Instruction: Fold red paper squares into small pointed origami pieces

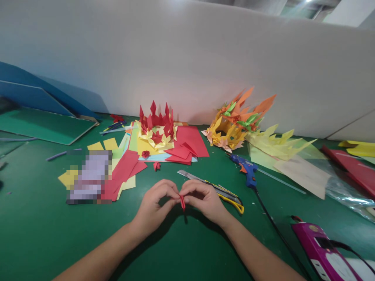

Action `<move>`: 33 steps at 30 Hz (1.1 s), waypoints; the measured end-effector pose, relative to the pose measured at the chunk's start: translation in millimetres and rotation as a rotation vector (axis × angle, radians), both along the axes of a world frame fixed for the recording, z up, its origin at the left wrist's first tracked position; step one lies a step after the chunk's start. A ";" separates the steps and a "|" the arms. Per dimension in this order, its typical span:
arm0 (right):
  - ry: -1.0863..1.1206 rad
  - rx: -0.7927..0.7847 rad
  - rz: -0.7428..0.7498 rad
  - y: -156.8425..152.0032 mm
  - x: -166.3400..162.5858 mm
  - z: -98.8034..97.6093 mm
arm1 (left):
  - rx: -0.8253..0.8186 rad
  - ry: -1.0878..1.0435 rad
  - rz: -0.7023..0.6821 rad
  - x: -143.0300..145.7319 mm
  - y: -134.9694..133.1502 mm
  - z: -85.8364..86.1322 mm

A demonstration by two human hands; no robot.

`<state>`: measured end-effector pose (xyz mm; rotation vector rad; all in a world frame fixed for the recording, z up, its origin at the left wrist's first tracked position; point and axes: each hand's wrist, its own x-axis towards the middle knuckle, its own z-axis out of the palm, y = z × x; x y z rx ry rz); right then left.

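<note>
Paper fold (183,203) caught in a two-sided pinch

From my end I judge it nearly weightless: thin red paper, creased into a narrow strip, probably stiffer along its folds than across them. It should bend or tear easily and may be a little slick, so I would take it by its edges near the top, with light pressure, and leave the free lower tip uncrushed. It sits near the centre of the head view, between the left hand (158,203) and the right hand (205,201), and seems held just above the green surface (181,255). On both sides the fingers are drawn narrow, thumb against forefinger, holding the paper.

Those fingertips hide its upper end from me, so I cannot tell how many layers it has. Just past it, the right hand covers part of the cutter (227,193), leaving its bare blade end and yellow handle in sight. A second red folded piece (156,166) lies farther off, its creases too small to read. To the left, a lavender object (92,175) is broken into blocks, and I cannot say what it is. At lower right, the edge of my view cuts off a purple power strip (318,248).
</note>
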<state>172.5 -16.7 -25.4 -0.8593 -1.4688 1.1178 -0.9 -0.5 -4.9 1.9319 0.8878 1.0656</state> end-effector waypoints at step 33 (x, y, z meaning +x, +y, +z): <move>-0.164 0.303 -0.065 -6.0 0.2 8.7 | 0.219 0.052 -0.118 -2.9 -0.5 -4.2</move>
